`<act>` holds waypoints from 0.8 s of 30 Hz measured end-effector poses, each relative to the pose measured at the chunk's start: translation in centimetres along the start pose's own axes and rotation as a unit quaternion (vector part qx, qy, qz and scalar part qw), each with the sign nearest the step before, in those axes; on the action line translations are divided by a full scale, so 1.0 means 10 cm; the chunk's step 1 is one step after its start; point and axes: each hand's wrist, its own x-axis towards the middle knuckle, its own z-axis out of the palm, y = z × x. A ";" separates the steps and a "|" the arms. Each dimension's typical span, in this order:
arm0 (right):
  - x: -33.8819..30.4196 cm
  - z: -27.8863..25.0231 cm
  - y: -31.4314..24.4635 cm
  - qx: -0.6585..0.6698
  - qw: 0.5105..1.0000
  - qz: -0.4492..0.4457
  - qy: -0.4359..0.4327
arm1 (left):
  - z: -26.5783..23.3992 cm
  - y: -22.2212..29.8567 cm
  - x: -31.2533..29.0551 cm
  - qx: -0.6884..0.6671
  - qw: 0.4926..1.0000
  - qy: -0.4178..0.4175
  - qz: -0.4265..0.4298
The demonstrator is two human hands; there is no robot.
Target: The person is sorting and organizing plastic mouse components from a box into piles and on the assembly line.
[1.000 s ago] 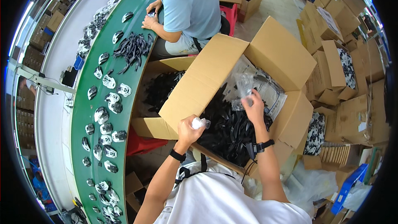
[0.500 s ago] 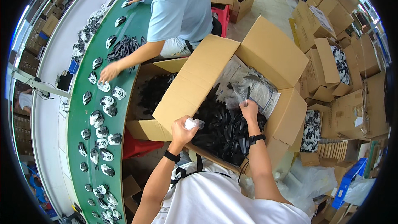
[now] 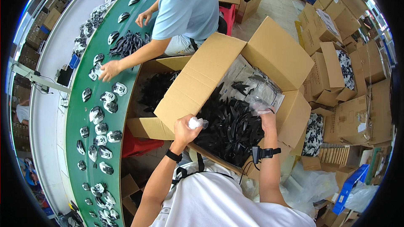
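Observation:
An open cardboard box (image 3: 210, 77) stands in front of me, filled with black curved plastic pieces (image 3: 229, 130). My left hand (image 3: 187, 130) is closed around a crumpled clear plastic bag (image 3: 198, 122) above the box's near left corner. Over the right side of the box, my right hand (image 3: 268, 122) grips another thin clear plastic bag (image 3: 259, 105). One black forked piece (image 3: 240, 87) lies apart from the pile, on plastic sheeting and printed paper (image 3: 235, 73) at the far side.
A co-worker (image 3: 179, 17) in light blue sits at the green conveyor belt (image 3: 139, 6), reaching over black-and-white mouse-shaped parts (image 3: 97, 115). Another box of black pieces (image 3: 158, 92) adjoins mine. Stacked cartons (image 3: 349, 117) and a blue crate (image 3: 349, 189) stand on the right.
My right hand has moved right and nearer with the clear bag. The forked piece now shows apart on the sheeting. My left hand stays nearly in place. The co-worker's far hand has drawn back.

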 end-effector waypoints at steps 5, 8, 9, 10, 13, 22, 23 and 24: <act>-0.33 0.51 -0.71 -0.484 0.829 -0.275 0.048 | 0.01 -0.01 -0.03 0.007 1.000 0.002 0.005; -0.31 0.50 -0.72 -0.475 0.837 -0.269 0.053 | -0.01 -0.02 -0.04 0.008 1.000 0.004 0.011; -0.30 0.42 -0.69 -0.369 0.897 -0.235 0.066 | -0.01 -0.02 -0.03 0.008 1.000 0.005 0.011; -0.28 0.37 -0.68 -0.257 0.943 -0.197 0.077 | 0.02 -0.01 -0.02 0.007 1.000 0.007 0.011; -0.26 0.31 -0.68 -0.225 0.961 -0.149 0.053 | 0.00 -0.02 -0.06 0.005 1.000 0.001 0.010; 0.06 -0.07 -0.52 -0.188 0.974 -0.084 0.097 | 0.00 -0.06 -0.03 0.010 1.000 -0.004 0.012; 0.13 -0.24 -0.47 -0.188 0.967 -0.130 0.115 | 0.01 -0.01 -0.03 0.001 1.000 0.000 -0.003; 0.21 -0.36 -0.49 -0.188 0.966 -0.131 0.119 | 0.00 0.00 -0.03 -0.001 1.000 -0.003 0.000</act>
